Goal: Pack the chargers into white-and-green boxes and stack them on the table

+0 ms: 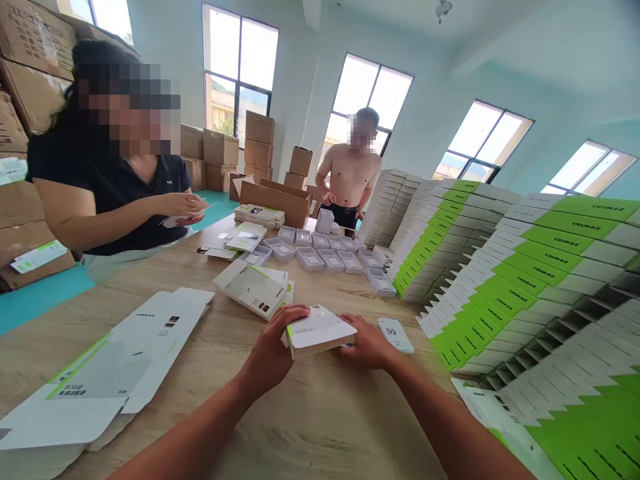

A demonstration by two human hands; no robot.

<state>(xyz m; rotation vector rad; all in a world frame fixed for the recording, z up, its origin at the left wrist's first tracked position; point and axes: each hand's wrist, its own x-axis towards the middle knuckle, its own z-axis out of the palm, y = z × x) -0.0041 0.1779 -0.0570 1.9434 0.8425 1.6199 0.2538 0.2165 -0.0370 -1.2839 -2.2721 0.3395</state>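
Note:
A small white cardboard box (pixel 320 330) with a green edge is held above the wooden table (pixel 300 413); a flap stands out at its near right side. My left hand (pixel 273 340) wraps around its left end, thumb underneath and fingers over the top edge. At the right end, my right hand (pixel 367 343) grips the box, its fingertips partly hidden behind the flap. Just beyond lies another white-and-green box (pixel 255 287). A small stack of printed cards (pixel 395 335) rests right of my right hand.
Flat unfolded boxes (pixel 115 367) lie at the left. Tall stacks of white-and-green boxes (pixel 540 257) line the right side. Several white plastic trays (pixel 327 260) sit toward the back. One person (pixel 110 193) at the left handles a paper piece; another person (pixel 350 177) stands at the far end.

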